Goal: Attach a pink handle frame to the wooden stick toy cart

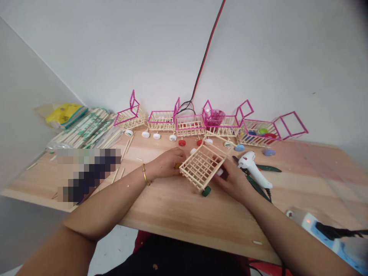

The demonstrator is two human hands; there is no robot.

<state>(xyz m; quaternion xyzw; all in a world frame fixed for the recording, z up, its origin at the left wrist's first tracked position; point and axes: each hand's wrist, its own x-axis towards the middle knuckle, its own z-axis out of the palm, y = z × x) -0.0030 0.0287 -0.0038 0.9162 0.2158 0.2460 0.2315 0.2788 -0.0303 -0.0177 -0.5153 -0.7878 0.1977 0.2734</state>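
A small cart of pale wooden sticks (201,165) is tilted between my two hands above the table. A green bottle cap (206,191) forms a wheel at its near corner. My left hand (169,163), with a gold bracelet on the wrist, has its fingers closed at the cart's left side, near a yellowish cap. My right hand (231,178) grips the right side, beside a white cap (220,172). Behind stands a row of similar carts with magenta-painted rims, one of them (190,125) straight behind the held cart.
A white glue gun (254,170) lies right of my hands over dark green-handled pliers (268,168). A power strip (322,234) sits at the right front. Bundled sticks (89,126) and a yellow packet (66,115) lie back left. Loose sticks lie near my left forearm.
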